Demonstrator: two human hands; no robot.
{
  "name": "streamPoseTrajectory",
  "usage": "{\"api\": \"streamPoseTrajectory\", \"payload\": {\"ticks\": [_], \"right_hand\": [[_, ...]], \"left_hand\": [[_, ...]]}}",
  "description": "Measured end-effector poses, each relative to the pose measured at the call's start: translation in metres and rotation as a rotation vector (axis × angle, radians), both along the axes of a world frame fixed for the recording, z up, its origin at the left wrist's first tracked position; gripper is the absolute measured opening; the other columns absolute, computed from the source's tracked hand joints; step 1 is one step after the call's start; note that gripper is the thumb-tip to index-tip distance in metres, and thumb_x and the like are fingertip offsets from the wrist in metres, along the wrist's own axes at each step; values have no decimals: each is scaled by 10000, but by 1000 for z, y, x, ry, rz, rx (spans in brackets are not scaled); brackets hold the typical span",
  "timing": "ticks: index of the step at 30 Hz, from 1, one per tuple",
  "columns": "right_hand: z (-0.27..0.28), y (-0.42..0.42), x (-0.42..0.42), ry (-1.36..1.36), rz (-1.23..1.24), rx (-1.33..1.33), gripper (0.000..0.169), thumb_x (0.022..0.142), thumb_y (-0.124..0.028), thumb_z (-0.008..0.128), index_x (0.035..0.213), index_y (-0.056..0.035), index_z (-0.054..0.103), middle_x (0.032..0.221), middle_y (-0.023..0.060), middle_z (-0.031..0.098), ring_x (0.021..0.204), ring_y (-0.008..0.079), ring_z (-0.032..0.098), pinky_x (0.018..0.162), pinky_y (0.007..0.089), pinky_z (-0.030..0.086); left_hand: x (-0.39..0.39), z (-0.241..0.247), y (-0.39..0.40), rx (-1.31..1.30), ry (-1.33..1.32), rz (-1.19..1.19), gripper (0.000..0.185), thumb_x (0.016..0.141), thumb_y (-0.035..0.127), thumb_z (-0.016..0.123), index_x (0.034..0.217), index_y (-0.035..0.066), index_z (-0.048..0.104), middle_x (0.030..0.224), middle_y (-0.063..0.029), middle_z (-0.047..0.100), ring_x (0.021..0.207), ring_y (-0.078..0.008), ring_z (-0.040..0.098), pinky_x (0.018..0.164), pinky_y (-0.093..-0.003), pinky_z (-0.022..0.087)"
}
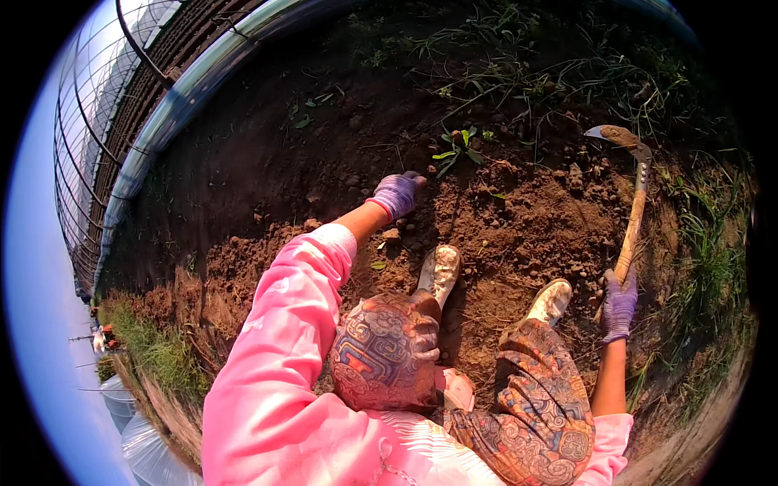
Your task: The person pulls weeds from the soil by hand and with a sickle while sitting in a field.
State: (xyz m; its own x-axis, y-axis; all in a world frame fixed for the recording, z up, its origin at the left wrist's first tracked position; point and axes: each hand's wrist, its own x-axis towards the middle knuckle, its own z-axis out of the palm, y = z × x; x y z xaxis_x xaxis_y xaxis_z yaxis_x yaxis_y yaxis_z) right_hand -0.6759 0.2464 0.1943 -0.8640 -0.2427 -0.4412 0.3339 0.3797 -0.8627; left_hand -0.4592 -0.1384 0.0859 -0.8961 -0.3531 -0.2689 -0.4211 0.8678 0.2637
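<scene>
My left hand (398, 193), in a purple knit glove, is low over the dark soil left of a small leafy green plant (459, 150). Its fingers point right; whether they hold anything is not clear. My right hand (619, 304), gloved alike, grips the wooden handle of a sickle (633, 225). The sickle's curved blade, partly coated in soil, points left at the far end. Loose crumbly brown soil (535, 212) lies between my hands, in front of my muddy shoes.
Weeds and grass (516, 67) grow along the far side, with more grass (708, 237) at the right. A plastic-covered greenhouse frame (146, 133) curves along the left. Clods and a few loose leaves (378, 265) lie near my left shoe (440, 273).
</scene>
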Motion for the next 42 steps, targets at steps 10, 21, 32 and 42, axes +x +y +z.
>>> {"api": "streamPoseTrajectory", "payload": {"ticks": [10, 21, 32, 42], "right_hand": [[-86, -2, -10, -132, 106, 75, 590, 781, -41, 574, 1295, -17, 285, 860, 38, 502, 635, 79, 464, 529, 202, 421], [-106, -92, -53, -182, 186, -30, 622, 783, -57, 577, 1315, -60, 256, 793, 26, 497, 589, 61, 472, 489, 189, 432], [-123, -102, -59, -175, 206, -42, 621, 779, -61, 580, 1311, -50, 261, 768, 10, 481, 570, 55, 450, 481, 190, 416], [-129, -95, -75, -113, 117, -74, 651, 781, -69, 584, 1326, -33, 230, 832, 14, 479, 654, 70, 448, 569, 195, 424]], "left_hand": [[-153, -72, -8, -214, -287, 17, 404, 811, 141, 442, 1213, 158, 400, 999, -124, 513, 823, -292, 585, 648, -424, 469], [-151, -71, -12, -119, 392, 179, 320, 733, 199, 591, 1042, 124, 551, 974, -78, 563, 825, -282, 561, 695, -380, 467], [-216, -47, -38, 589, 417, 620, 116, 778, 122, 603, 858, 40, 618, 760, -75, 625, 672, -103, 555, 625, -240, 445], [-148, 5, -83, 784, 1264, 994, 134, 835, 124, 537, 922, 22, 551, 774, -63, 585, 616, -149, 573, 530, -283, 519]]}}
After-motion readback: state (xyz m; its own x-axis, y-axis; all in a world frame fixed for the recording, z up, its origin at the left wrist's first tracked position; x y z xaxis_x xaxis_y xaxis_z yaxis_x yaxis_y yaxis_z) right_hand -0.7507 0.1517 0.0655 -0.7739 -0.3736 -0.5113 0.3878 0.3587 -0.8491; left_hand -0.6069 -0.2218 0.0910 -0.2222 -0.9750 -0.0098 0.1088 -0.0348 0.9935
